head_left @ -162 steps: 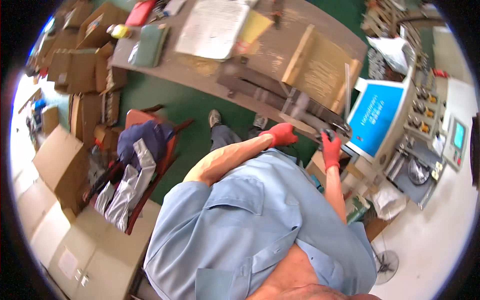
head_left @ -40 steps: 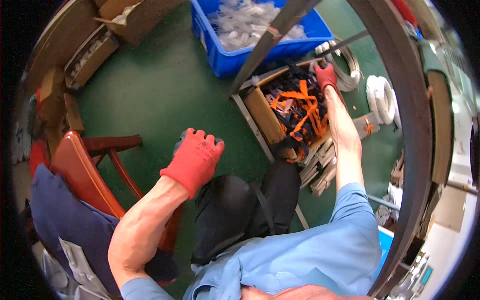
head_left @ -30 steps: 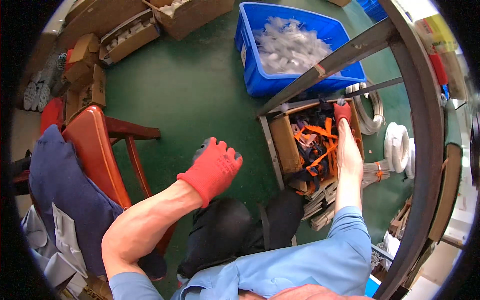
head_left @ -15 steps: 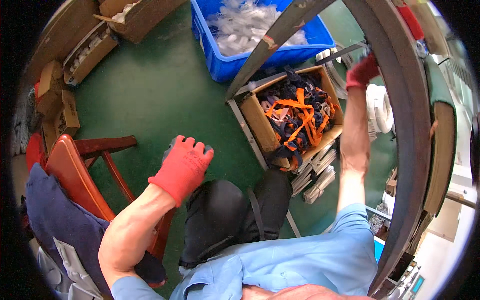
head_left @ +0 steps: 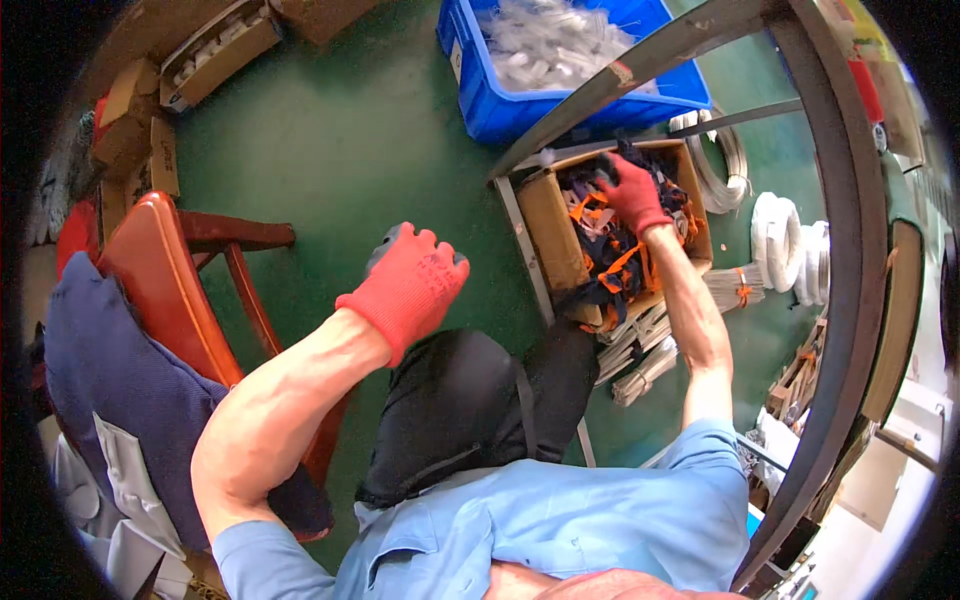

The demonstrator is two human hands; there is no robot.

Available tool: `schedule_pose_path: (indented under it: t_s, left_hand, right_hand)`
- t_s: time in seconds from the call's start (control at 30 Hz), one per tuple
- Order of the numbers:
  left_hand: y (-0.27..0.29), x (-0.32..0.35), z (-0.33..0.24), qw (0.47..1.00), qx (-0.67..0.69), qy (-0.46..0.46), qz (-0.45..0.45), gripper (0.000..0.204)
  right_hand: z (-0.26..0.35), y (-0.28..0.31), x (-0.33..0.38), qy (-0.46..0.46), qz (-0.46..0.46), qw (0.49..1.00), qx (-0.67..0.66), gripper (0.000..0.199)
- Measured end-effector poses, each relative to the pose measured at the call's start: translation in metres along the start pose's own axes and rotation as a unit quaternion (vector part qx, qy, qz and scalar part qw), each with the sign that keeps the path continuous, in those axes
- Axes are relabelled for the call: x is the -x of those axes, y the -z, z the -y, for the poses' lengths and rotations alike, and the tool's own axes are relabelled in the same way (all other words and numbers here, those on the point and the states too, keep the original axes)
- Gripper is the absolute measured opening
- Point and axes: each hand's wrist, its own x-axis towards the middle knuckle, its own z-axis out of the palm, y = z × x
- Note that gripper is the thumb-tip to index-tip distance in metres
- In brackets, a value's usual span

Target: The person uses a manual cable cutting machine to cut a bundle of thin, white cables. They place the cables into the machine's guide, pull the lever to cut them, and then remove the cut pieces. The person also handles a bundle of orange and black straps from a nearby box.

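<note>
Both of my hands wear red knit gloves with dark-coated palms. My left hand [head_left: 410, 285] hovers above my knee with its fingers curled in; what they hold, if anything, is hidden beneath. At the right, my right hand [head_left: 635, 195] is over a cardboard box [head_left: 552, 235], at the heap of fabric straps [head_left: 628, 270] inside, dark navy and bright orange. Its fingertips blur against the dark straps, so their grip does not show.
A blue plastic bin [head_left: 478, 105] of clear white plastic pieces stands beyond the box. Metal frame bars [head_left: 840, 150] rise at the right. Coils [head_left: 775, 240] and bundled strips [head_left: 645, 370] lie on the green floor. A wooden chair [head_left: 165, 275] with dark cloth [head_left: 125, 370] stands left.
My right hand has come down and left from beside the metal frame to the box of straps. The left hand stays curled, and the whole view has shifted a little.
</note>
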Motion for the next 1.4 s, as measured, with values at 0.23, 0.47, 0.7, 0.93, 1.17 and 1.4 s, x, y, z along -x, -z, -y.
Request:
schedule_pose_path:
  t_s: [0.23, 0.47, 0.7, 0.93, 1.17, 1.4]
  left_hand:
    - [0.000, 0.000, 0.003, 1.000, 0.019, -0.018, -0.005, 0.053]
    - [0.003, -0.002, 0.006, 0.999, 0.041, -0.021, 0.008, 0.053]
    - [0.013, -0.001, 0.005, 0.999, 0.040, -0.027, 0.017, 0.052]
    - [0.014, -0.001, 0.004, 0.998, 0.042, -0.038, 0.029, 0.052]
    - [0.009, 0.000, 0.006, 0.999, 0.035, -0.036, 0.010, 0.050]
    - [0.011, -0.003, 0.007, 0.998, 0.039, -0.035, 0.017, 0.050]
  right_hand:
    - [-0.005, -0.051, 0.032, 0.044, 0.095, 0.991, 0.080, 0.069]
    - [-0.008, -0.024, 0.041, 0.090, 0.274, 0.922, 0.260, 0.057]
    - [-0.074, -0.011, 0.067, 0.060, 0.172, 0.930, 0.319, 0.031]
    - [-0.128, 0.000, 0.105, 0.015, 0.161, 0.915, 0.370, 0.033]
    - [-0.115, 0.022, 0.105, -0.047, 0.220, 0.943, 0.244, 0.051]
    - [-0.093, 0.053, 0.088, -0.115, 0.240, 0.956, 0.125, 0.051]
